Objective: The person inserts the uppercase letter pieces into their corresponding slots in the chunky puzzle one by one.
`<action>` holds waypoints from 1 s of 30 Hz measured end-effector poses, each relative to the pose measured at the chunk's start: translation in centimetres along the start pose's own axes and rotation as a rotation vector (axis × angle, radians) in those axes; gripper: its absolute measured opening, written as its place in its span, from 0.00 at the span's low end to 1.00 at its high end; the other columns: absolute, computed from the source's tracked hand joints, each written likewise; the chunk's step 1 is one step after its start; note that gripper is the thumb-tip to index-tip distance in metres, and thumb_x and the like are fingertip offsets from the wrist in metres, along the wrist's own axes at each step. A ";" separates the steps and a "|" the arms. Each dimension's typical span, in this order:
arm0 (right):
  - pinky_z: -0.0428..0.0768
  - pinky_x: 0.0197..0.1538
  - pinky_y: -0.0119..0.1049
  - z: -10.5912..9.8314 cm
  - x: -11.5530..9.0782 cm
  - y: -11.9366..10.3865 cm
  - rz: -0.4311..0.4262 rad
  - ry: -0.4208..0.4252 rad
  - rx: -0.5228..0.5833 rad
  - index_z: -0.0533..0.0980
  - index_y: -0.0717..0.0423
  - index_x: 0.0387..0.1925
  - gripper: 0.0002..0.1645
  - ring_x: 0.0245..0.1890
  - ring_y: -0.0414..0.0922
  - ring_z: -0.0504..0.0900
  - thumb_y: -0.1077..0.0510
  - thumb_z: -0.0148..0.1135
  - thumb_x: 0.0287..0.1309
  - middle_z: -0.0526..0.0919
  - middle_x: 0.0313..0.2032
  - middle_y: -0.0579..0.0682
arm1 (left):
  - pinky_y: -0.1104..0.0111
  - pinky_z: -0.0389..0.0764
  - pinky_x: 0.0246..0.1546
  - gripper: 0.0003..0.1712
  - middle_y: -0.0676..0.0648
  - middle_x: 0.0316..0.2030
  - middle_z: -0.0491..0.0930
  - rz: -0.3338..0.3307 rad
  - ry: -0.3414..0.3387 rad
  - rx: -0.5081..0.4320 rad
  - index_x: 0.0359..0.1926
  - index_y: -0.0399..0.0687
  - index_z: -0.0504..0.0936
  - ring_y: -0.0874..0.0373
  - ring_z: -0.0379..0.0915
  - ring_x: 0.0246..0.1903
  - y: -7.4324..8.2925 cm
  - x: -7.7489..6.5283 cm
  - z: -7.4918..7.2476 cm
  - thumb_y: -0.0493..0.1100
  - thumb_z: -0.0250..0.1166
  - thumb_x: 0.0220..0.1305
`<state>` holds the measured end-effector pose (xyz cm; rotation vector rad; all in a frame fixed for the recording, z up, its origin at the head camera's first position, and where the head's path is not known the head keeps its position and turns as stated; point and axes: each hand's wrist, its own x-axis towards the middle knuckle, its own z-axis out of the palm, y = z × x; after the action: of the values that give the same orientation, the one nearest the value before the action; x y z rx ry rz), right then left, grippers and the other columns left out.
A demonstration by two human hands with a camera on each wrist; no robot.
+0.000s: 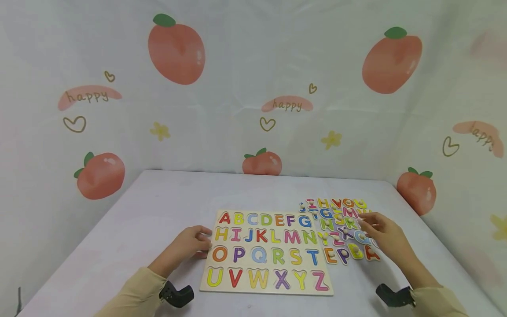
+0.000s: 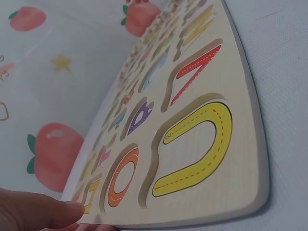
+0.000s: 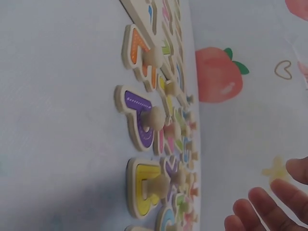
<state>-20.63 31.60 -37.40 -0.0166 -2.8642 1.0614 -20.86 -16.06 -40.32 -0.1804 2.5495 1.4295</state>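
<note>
A pale wooden alphabet puzzle board (image 1: 267,293) lies on the table, with coloured letters A to Z printed in its recesses. My left hand (image 1: 194,242) holds the board's left edge, the thumb (image 2: 67,214) over the top near the H and fingers low by the rim. Loose letter pieces with wooden knobs lie in a cluster right of the board, among them a purple P (image 3: 139,120), an orange E (image 1: 330,255) and a yellow B (image 3: 144,190). Over that cluster's right side hovers my right hand (image 1: 382,229), fingers apart, with nothing between them.
A white cloth covers the table (image 1: 158,198). Behind and at the sides hangs a white curtain (image 1: 225,53) printed with peaches, hearts and flowers. Some pieces, such as the blue T (image 1: 314,214), lie close against the board's right edge.
</note>
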 end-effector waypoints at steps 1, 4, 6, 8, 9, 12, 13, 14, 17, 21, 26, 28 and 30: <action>0.84 0.37 0.38 0.0 -0.1 0.2 0.002 -0.002 -0.006 0.70 0.64 0.59 0.31 0.43 0.57 0.83 0.43 0.51 0.69 0.79 0.51 0.67 | 0.67 0.85 0.32 0.23 0.43 0.34 0.78 -0.002 -0.001 -0.003 0.55 0.32 0.74 0.56 0.76 0.30 -0.1 0.0 0.0 0.32 0.64 0.57; 0.81 0.35 0.36 -0.1 -0.2 0.8 0.012 0.002 -0.030 0.72 0.64 0.57 0.28 0.41 0.54 0.83 0.45 0.53 0.68 0.80 0.50 0.66 | 0.67 0.85 0.32 0.23 0.43 0.34 0.78 -0.005 0.000 -0.010 0.55 0.32 0.74 0.56 0.76 0.30 -0.2 0.1 0.1 0.32 0.64 0.57; 0.79 0.34 0.34 -0.1 -0.3 1.1 0.016 0.002 -0.035 0.73 0.64 0.55 0.28 0.40 0.52 0.83 0.46 0.55 0.67 0.80 0.49 0.65 | 0.68 0.85 0.31 0.23 0.43 0.34 0.78 -0.005 0.001 -0.009 0.55 0.32 0.74 0.56 0.76 0.30 -0.2 0.2 0.0 0.31 0.63 0.57; 0.77 0.33 0.33 -0.2 -0.4 1.4 0.029 -0.005 -0.034 0.73 0.65 0.55 0.28 0.39 0.51 0.83 0.45 0.56 0.67 0.81 0.49 0.64 | 0.68 0.85 0.31 0.22 0.43 0.34 0.78 -0.002 0.003 -0.008 0.54 0.32 0.74 0.57 0.76 0.29 -0.2 0.2 0.0 0.31 0.63 0.57; 0.78 0.33 0.32 -0.2 -0.4 1.6 0.031 -0.010 -0.032 0.73 0.65 0.55 0.28 0.39 0.50 0.83 0.45 0.57 0.66 0.81 0.49 0.64 | 0.68 0.85 0.31 0.22 0.44 0.34 0.78 -0.004 0.004 -0.006 0.54 0.33 0.74 0.57 0.76 0.29 -0.3 0.2 0.0 0.31 0.63 0.57; 0.78 0.32 0.31 -0.3 -0.6 2.2 0.039 -0.024 -0.034 0.73 0.67 0.54 0.28 0.38 0.48 0.84 0.47 0.58 0.66 0.81 0.49 0.65 | 0.68 0.85 0.31 0.22 0.44 0.34 0.78 0.001 0.007 -0.001 0.54 0.33 0.75 0.57 0.76 0.29 -0.3 0.3 0.0 0.31 0.64 0.57; 0.78 0.32 0.31 -0.4 -0.7 2.5 0.040 -0.026 -0.036 0.73 0.67 0.54 0.27 0.38 0.47 0.84 0.48 0.58 0.66 0.81 0.49 0.65 | 0.67 0.85 0.31 0.22 0.44 0.34 0.78 0.003 0.006 0.000 0.55 0.33 0.75 0.57 0.76 0.29 -0.3 0.3 0.0 0.31 0.64 0.57; 0.79 0.32 0.30 -0.4 -0.7 2.7 0.044 -0.031 -0.037 0.73 0.68 0.54 0.27 0.37 0.46 0.84 0.48 0.58 0.66 0.81 0.48 0.64 | 0.67 0.85 0.31 0.22 0.44 0.34 0.78 0.005 0.005 0.004 0.55 0.33 0.74 0.57 0.76 0.29 -0.3 0.3 0.0 0.31 0.64 0.57; 0.78 0.31 0.31 -0.5 -0.8 3.4 0.068 -0.049 -0.037 0.73 0.69 0.53 0.27 0.37 0.45 0.83 0.49 0.59 0.65 0.82 0.46 0.63 | 0.68 0.85 0.30 0.22 0.44 0.34 0.78 0.009 0.003 0.005 0.55 0.33 0.74 0.58 0.76 0.28 -0.4 0.4 0.1 0.31 0.64 0.58; 0.78 0.32 0.32 -0.5 -0.8 4.2 0.118 -0.081 -0.048 0.74 0.68 0.53 0.30 0.39 0.48 0.82 0.46 0.62 0.62 0.82 0.43 0.59 | 0.68 0.85 0.30 0.22 0.43 0.33 0.78 0.005 0.001 -0.003 0.55 0.32 0.74 0.57 0.75 0.28 -0.5 0.5 0.1 0.30 0.64 0.57; 0.78 0.33 0.32 -0.4 -0.8 5.0 0.149 -0.113 -0.052 0.75 0.67 0.51 0.32 0.41 0.50 0.81 0.44 0.67 0.57 0.83 0.41 0.56 | 0.67 0.85 0.29 0.23 0.43 0.33 0.77 -0.008 0.000 -0.020 0.54 0.32 0.74 0.57 0.75 0.28 -0.5 0.6 0.1 0.29 0.64 0.56; 0.78 0.33 0.32 -0.3 -0.9 5.2 0.149 -0.122 -0.046 0.76 0.67 0.50 0.32 0.41 0.50 0.81 0.45 0.69 0.55 0.84 0.40 0.55 | 0.67 0.85 0.29 0.23 0.43 0.32 0.77 -0.015 0.003 -0.021 0.54 0.33 0.74 0.57 0.75 0.28 -0.4 0.5 0.1 0.28 0.65 0.56; 0.78 0.32 0.32 -0.2 -1.0 5.3 0.142 -0.128 -0.038 0.76 0.67 0.50 0.32 0.41 0.51 0.82 0.46 0.70 0.53 0.84 0.39 0.55 | 0.67 0.85 0.29 0.23 0.43 0.32 0.77 -0.014 0.003 -0.020 0.54 0.33 0.74 0.57 0.75 0.28 -0.3 0.5 0.1 0.29 0.65 0.56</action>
<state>-19.71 35.74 -40.77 -0.1623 -3.0377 1.0679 -21.28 -16.14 -40.77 -0.2036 2.5318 1.4514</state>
